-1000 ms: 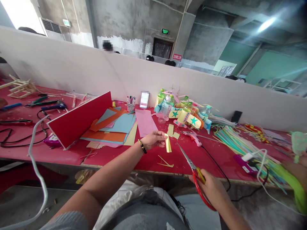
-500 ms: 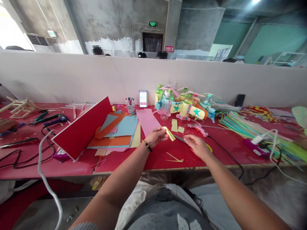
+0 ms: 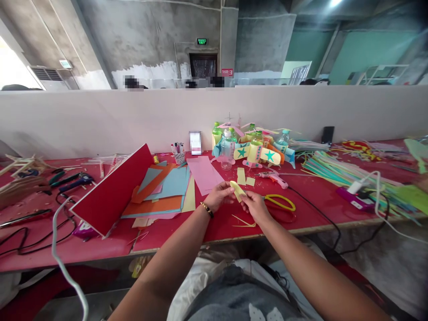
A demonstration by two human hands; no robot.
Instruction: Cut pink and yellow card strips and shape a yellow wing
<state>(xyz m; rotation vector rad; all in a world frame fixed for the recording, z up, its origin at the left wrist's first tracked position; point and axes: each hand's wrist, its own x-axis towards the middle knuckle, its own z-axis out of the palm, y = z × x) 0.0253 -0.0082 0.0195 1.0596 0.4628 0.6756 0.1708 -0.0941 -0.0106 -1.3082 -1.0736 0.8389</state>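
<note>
Between my two hands is a small piece of yellow paper (image 3: 237, 191) with a rounded upper end. My left hand (image 3: 219, 196) pinches its left side between thumb and fingers. At its lower right, the fingers of my right hand (image 3: 256, 207) are closed on the same piece. Just beyond my right hand lies a pair of scissors with yellow handles (image 3: 284, 203), its blades mostly hidden behind the hand. Thin yellow paper offcuts (image 3: 244, 221) rest on the red table in front of me. Two small yellow paper pieces (image 3: 241, 176) lie farther back.
Coloured paper sheets (image 3: 170, 183) and a tilted red board (image 3: 113, 189) are on the left. Decorated plastic bottles (image 3: 256, 151) stand at the back, near a pen holder (image 3: 179, 154). A pink glue gun (image 3: 274, 178) with a cable and a purple power strip (image 3: 355, 199) are on the right.
My right hand has let go of the scissors, which now lie on the table. It has moved left and taken hold of the yellow paper with my left hand.
</note>
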